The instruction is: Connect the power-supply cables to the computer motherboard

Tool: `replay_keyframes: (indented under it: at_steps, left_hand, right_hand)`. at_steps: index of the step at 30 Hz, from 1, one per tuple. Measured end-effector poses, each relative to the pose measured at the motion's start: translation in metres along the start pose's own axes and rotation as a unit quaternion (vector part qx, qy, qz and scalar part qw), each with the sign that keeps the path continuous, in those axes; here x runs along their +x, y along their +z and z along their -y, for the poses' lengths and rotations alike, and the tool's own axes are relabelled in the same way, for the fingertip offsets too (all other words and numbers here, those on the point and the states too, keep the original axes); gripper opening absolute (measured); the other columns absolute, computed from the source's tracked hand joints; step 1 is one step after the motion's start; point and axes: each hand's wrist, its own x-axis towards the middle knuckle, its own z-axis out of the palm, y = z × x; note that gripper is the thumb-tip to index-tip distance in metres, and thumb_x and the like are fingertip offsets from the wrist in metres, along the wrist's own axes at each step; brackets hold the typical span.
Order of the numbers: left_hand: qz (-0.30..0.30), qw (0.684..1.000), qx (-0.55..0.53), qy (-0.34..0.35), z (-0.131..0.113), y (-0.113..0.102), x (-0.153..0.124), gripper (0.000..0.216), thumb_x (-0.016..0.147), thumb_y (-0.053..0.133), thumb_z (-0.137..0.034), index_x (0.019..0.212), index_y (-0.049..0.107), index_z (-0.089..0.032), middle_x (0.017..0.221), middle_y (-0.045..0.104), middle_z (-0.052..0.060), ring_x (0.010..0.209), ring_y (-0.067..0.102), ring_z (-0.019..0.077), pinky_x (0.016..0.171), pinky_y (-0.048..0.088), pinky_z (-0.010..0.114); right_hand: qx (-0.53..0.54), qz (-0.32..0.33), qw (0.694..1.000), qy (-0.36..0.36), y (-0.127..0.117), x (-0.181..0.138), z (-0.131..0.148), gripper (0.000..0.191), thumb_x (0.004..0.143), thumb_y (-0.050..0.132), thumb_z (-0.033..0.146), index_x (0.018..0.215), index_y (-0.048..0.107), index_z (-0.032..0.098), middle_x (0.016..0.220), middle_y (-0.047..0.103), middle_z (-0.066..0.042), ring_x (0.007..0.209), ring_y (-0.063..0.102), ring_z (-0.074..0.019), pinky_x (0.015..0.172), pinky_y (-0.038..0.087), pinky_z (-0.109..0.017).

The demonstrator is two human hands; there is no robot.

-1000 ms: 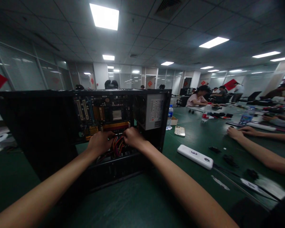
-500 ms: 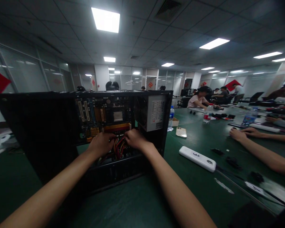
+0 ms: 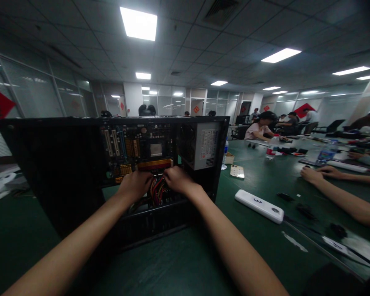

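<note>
A black computer case stands on the green table with its side off. Inside it are a motherboard, a grey power supply at upper right and a red-orange slot strip. My left hand reaches in with its fingers curled closed at the left side of a bundle of red, yellow and black cables. On the bundle's right side, my right hand pinches at the same cables, just below the strip. Both sets of fingertips are partly hidden, and the light inside is dim.
To the right lie a white power bank, a phone and several black bits. Bottles stand farther back. Another person's hands rest at the right edge of the view. White plastic lies at far left.
The whole view has shifted slightly, so the case appears a little farther right. Both hands stay at the cables with little visible movement.
</note>
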Motion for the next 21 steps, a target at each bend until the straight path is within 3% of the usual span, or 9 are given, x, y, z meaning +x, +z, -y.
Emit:
replay_keyframes:
  at_steps: [9, 21]
  left_hand:
    - [-0.001, 1.000, 0.028, -0.004, -0.0031, -0.0046, -0.0018, 0.036, 0.095, 0.042, -0.035, 0.108, 0.074, -0.028, 0.099, 0.077, 0.010, 0.090, 0.072, 0.0352, 0.071, 0.054, 0.042]
    - [0.010, 1.000, 0.018, -0.009, -0.0015, -0.0082, -0.0032, 0.035, 0.094, 0.044, -0.031, 0.114, 0.072, -0.029, 0.107, 0.075, 0.009, 0.094, 0.072, 0.0307, 0.074, 0.053, 0.037]
  right_hand:
    - [-0.014, 0.001, 1.000, 0.012, -0.0038, 0.0007, 0.0034, 0.028, 0.093, 0.046, 0.020, 0.099, 0.073, 0.015, 0.101, 0.073, -0.016, 0.092, 0.070, -0.0237, 0.071, 0.045, -0.028]
    - [-0.017, -0.004, 1.000, 0.007, -0.0025, -0.0018, 0.0032, 0.032, 0.096, 0.042, 0.025, 0.102, 0.072, 0.016, 0.099, 0.073, -0.016, 0.091, 0.071, -0.0243, 0.071, 0.046, -0.028]
